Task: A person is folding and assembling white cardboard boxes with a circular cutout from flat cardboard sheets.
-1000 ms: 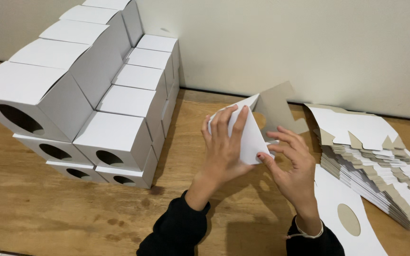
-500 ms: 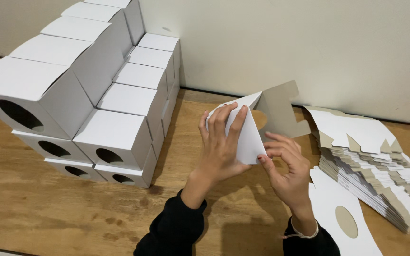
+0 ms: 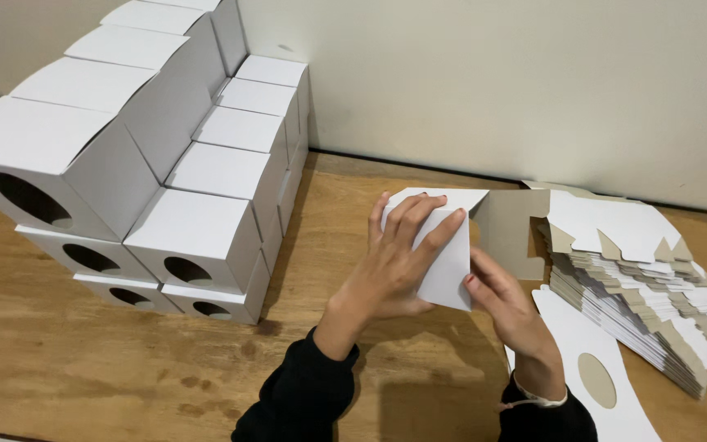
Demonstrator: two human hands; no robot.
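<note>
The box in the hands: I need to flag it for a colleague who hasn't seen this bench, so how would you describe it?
On the wooden table, between the stacked finished boxes at left and the pile of flat blanks at right, both hands hold one white box. The left hand lies across it, the right hand pinches its lower edge. Unlike its neighbours, it is half-folded, a grey flap open.
</note>
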